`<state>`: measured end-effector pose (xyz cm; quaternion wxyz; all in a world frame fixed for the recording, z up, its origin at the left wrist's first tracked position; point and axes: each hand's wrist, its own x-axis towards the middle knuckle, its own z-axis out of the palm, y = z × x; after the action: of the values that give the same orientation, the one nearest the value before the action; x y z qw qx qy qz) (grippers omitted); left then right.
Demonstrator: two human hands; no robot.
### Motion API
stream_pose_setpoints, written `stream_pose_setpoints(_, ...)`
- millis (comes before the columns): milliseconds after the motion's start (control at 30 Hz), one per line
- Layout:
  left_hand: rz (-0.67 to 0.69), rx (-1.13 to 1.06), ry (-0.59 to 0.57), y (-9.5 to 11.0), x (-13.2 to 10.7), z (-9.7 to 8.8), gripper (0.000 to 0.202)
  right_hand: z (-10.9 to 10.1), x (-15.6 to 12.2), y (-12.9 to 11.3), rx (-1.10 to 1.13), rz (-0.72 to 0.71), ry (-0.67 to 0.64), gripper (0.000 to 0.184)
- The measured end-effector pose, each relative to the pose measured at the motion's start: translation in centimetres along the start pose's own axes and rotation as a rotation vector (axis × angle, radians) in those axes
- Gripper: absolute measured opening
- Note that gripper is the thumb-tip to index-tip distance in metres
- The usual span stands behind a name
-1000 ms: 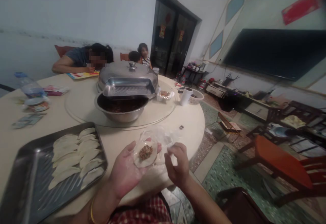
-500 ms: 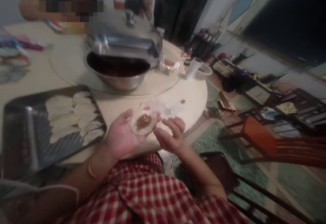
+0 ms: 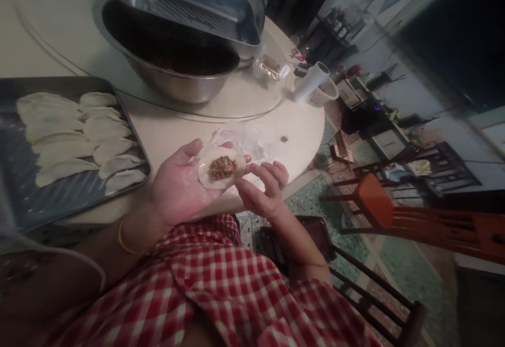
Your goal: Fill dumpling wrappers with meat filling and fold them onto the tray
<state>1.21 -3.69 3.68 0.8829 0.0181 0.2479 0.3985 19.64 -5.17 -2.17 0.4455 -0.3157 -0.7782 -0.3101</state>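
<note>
A round dumpling wrapper (image 3: 205,171) lies flat across the fingers of my left hand (image 3: 177,189), palm up. A mound of brown minced filling (image 3: 222,169) sits in its middle. My right hand (image 3: 263,186) is at the wrapper's right edge, its fingers bent and apart. One fingertip seems to touch the rim, though a firm grip does not show. To the left, a metal tray (image 3: 134,150) bears two rows of folded dumplings (image 3: 65,147). Behind my hands stands a steel bowl (image 3: 185,88) with dark contents.
A second metal tray (image 3: 197,13) leans over the bowl on the glass turntable (image 3: 252,109). Clear plastic (image 3: 252,139) lies beyond my hands. A foil-like packet (image 3: 270,67), a white roll (image 3: 311,81) and a basket (image 3: 325,93) stand rightward. An orange chair (image 3: 373,200) is on the right.
The view has tipped down and closer, so the people across the table are out of sight. The wrapper stays open on my left hand; my right hand remains at its edge.
</note>
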Motion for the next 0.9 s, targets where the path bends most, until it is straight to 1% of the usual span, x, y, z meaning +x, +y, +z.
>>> stream_pose_setpoints(100,-0.009,0.0,-0.007,0.0,0.0,0.2,0.054,0.2,-0.7,0.4,0.048,0.017,-0.067,0.028)
stream_pose_setpoints(200,-0.015,-0.006,-0.023,0.0,0.1,0.1,0.052,0.5,-1.8,1.0,0.118,0.03,-0.159,0.036)
stream_pose_setpoints(300,-0.033,-0.022,-0.042,0.0,0.2,-0.3,0.048,0.8,-3.0,1.3,0.168,0.024,-0.218,0.036)
stream_pose_setpoints(367,-0.056,-0.027,-0.06,0.0,0.2,-0.4,0.048,0.9,-3.5,1.3,0.148,0.013,-0.23,0.034)
stream_pose_setpoints(467,-0.073,-0.016,-0.075,-0.3,0.1,-0.5,0.048,1.0,-3.8,1.2,0.07,-0.004,-0.234,0.03)
stream_pose_setpoints(533,-0.074,0.004,-0.066,-0.5,0.1,-0.4,0.046,0.9,-3.8,1.0,0.142,0.0,-0.232,0.03)
stream_pose_setpoints(600,-0.077,0.025,-0.056,-0.8,0.1,-0.6,0.044,0.9,-3.8,1.0,0.226,-0.017,-0.183,0.031)
stream_pose_setpoints(633,-0.08,0.035,-0.051,-1.0,0.2,-0.7,0.042,0.9,-3.8,0.9,0.215,-0.037,-0.144,0.031)
stream_pose_setpoints(700,-0.074,0.067,-0.028,-1.4,0.4,-1.0,0.038,1.0,-3.9,0.8,0.125,-0.074,-0.097,0.03)
stream_pose_setpoints(733,-0.059,0.091,-0.013,-1.6,0.5,-1.1,0.037,1.0,-3.9,0.7,0.098,-0.079,-0.103,0.03)
stream_pose_setpoints(800,-0.013,0.155,0.008,-1.9,0.8,-1.5,0.037,1.1,-3.7,0.5,0.15,-0.065,-0.132,0.03)
stream_pose_setpoints(833,0.018,0.191,0.013,-2.0,0.9,-1.7,0.037,1.2,-3.6,0.3,0.198,-0.061,-0.121,0.029)
stream_pose_setpoints(900,0.075,0.267,0.018,-2.2,1.1,-2.1,0.037,1.3,-3.0,-0.1,0.217,-0.069,-0.047,0.023)
